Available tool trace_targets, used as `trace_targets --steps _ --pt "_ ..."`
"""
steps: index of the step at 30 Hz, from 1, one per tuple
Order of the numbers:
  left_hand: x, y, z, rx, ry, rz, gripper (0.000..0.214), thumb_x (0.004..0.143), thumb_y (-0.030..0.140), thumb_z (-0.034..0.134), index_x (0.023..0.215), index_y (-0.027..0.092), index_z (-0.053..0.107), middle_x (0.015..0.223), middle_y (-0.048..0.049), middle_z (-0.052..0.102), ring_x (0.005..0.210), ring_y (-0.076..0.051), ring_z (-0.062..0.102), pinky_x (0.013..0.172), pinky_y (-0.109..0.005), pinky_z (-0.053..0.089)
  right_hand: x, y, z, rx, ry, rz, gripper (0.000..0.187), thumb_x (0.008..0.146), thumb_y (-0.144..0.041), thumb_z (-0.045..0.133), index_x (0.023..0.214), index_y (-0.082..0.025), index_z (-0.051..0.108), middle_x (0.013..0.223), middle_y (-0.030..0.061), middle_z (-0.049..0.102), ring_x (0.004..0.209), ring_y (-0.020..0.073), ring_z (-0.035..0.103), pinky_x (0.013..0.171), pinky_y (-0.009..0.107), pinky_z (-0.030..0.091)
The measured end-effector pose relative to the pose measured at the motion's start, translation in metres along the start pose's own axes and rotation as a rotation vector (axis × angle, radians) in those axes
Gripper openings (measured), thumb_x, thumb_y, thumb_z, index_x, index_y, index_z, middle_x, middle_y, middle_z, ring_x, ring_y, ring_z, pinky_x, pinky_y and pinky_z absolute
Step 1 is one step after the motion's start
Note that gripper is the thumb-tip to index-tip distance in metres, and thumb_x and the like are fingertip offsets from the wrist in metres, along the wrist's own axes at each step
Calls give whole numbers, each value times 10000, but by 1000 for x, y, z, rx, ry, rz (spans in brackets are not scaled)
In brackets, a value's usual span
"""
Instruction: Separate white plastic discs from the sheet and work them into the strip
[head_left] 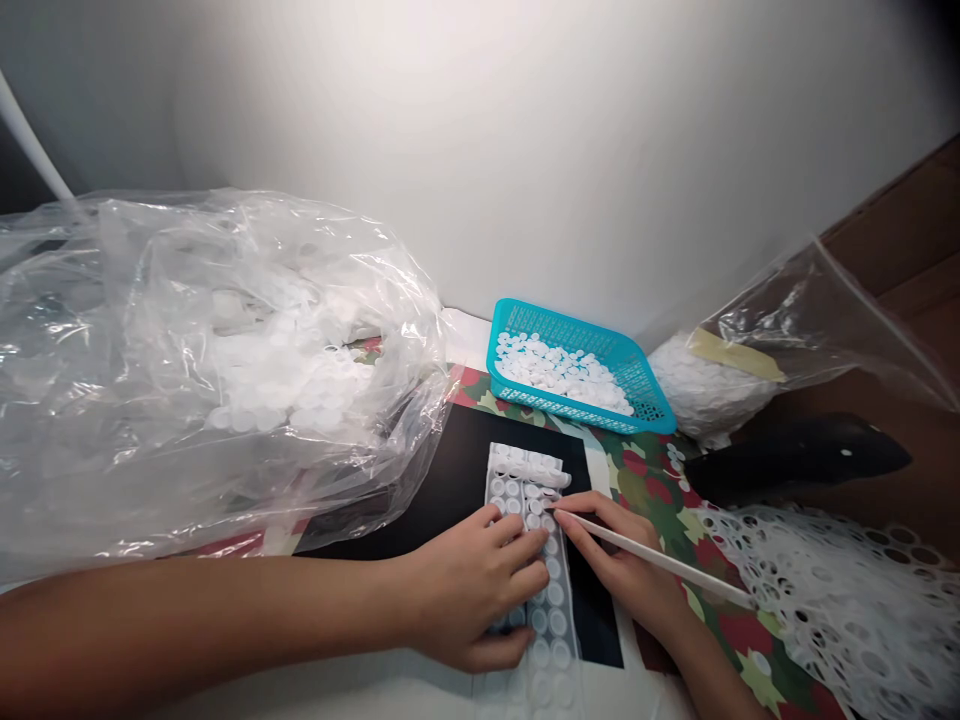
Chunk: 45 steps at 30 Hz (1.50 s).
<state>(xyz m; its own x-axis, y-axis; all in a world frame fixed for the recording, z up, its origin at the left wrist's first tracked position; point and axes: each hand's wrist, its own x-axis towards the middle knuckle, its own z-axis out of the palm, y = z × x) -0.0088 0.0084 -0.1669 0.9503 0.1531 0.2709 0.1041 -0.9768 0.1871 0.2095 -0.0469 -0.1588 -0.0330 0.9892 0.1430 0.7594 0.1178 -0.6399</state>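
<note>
A clear strip (557, 625) with rows of round white discs lies lengthwise on a black mat (600, 600), its far end folded or rolled up. Across the strip rests my left hand (480, 590), palm down, its fingers apart and pressing on the discs. My right hand (630, 555) pinches a thin, flat white stick (667, 565) between thumb and fingers. The stick's tip touches or nearly touches a disc at the right part of the strip, close to my left fingertips. Part of the strip is hidden under my left hand.
A turquoise basket (577, 318) holds many small white discs (559, 370). On the left bulges a large clear plastic bag (150, 330) with white rounds inside. At right are a taped bag (697, 390), a black handle-like object (810, 455) and a heap of perforated white sheets (862, 600).
</note>
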Motion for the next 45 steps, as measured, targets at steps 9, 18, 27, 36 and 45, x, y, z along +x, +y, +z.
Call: trace_targets --steps 9,18,27,36,45 --pt "-1 0 0 0 2 0 359 858 428 446 1040 134 545 1242 -130 534 887 -229 509 796 -379 377 -1 2 1 9 -1 9 108 909 -311 546 903 -251 635 897 -9 689 852 166 647 754 247 476" --pt "0 0 1 -6 11 -2 368 849 423 464 1056 128 541 1246 -134 535 890 -234 507 790 -385 379 -2 2 0 8 -5 11 98 906 -307 553 906 -254 635 896 -11 688 851 161 648 758 244 475" --pt "0 1 0 -2 12 -3 351 853 419 466 1038 131 542 1219 -135 548 886 -235 508 796 -381 379 0 0 1 -11 2 -1 129 906 -325 543 896 -242 641 889 4 696 842 175 660 747 256 495" --pt "0 1 -1 -4 15 1 339 851 415 469 1026 134 539 1225 -132 548 884 -232 511 796 -377 379 0 -2 0 -15 4 -5 147 910 -329 530 888 -238 643 875 13 700 828 185 664 732 265 506" --pt "0 1 -2 10 3 -4 337 859 418 449 1016 135 543 1226 -135 542 883 -229 503 802 -375 374 -1 0 -1 -31 6 -17 144 909 -329 534 893 -235 642 880 14 700 825 184 666 733 265 509"
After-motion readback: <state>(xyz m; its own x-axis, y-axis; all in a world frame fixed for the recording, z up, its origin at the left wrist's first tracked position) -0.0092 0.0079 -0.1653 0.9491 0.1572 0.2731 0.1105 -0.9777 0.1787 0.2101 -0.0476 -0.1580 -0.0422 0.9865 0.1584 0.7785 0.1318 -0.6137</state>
